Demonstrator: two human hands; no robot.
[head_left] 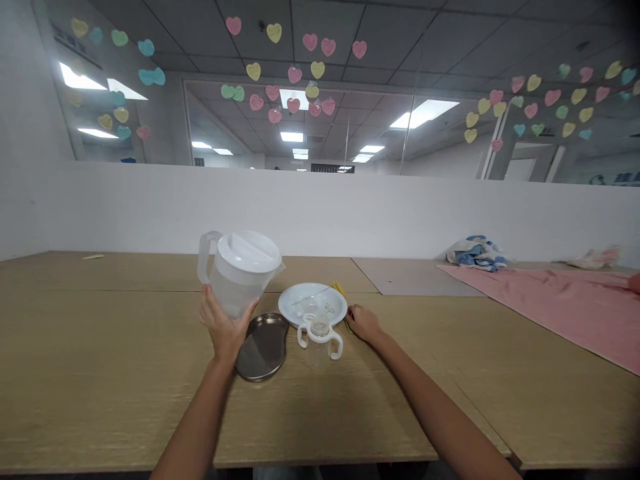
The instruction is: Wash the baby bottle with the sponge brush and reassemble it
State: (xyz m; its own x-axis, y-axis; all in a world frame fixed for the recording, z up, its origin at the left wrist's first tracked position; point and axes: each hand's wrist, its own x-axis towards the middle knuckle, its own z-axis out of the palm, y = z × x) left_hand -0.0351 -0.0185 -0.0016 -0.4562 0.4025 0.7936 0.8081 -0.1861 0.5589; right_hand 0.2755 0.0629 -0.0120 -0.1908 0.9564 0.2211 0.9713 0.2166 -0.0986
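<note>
Plastic pitcher point(240, 273), lid on, is being held above a steel tray point(263, 347) by the left hand point(225, 327), whose fingers are gripping its body from below. The right hand point(364, 324) is resting on the surface point(425, 393) just beside a white plate point(313, 303) holding small clear parts, its fingers curled, though whether they are touching anything is unclear. A two-handled baby bottle point(320, 340) is standing just in front of the plate.

An office, tiled ceiling point(500, 40), panel lights point(424, 113), white partition point(320, 207), wooden desks point(100, 373) (paper hearts point(274, 33) on the glass point(350, 120))
</note>
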